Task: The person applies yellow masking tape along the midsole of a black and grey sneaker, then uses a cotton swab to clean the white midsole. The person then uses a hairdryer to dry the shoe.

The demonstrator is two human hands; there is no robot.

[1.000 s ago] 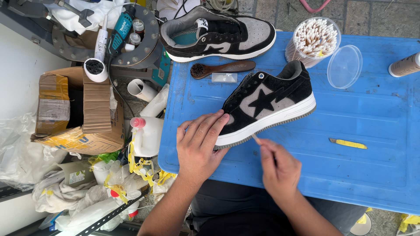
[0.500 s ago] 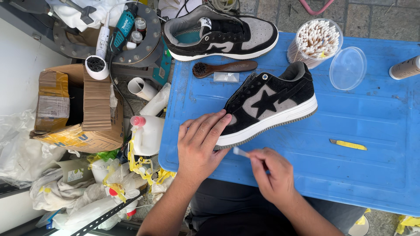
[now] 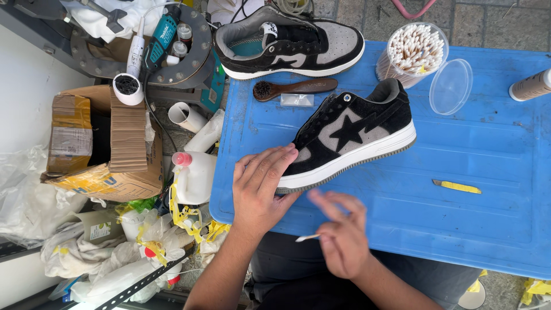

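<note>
Open blue table (image 3: 493,189) is seen at right and lower right, interrupted only by a yellow-handled blade (image 3: 457,186). The upper edge is blocked by a second sneaker (image 3: 290,41), a wooden brush (image 3: 294,88), a cotton-swab tub (image 3: 413,51) and a clear lid (image 3: 451,86).

On the table (image 3: 493,218) a sneaker (image 3: 350,140) lies near the front-left edge, with a brush (image 3: 295,88) and a second sneaker (image 3: 290,41) behind it. A tub of cotton swabs (image 3: 413,51) and its lid (image 3: 450,86) sit to the right rear, a small blade (image 3: 457,186) to the right. A cardboard box (image 3: 103,143) stands off the table's left side.
</note>
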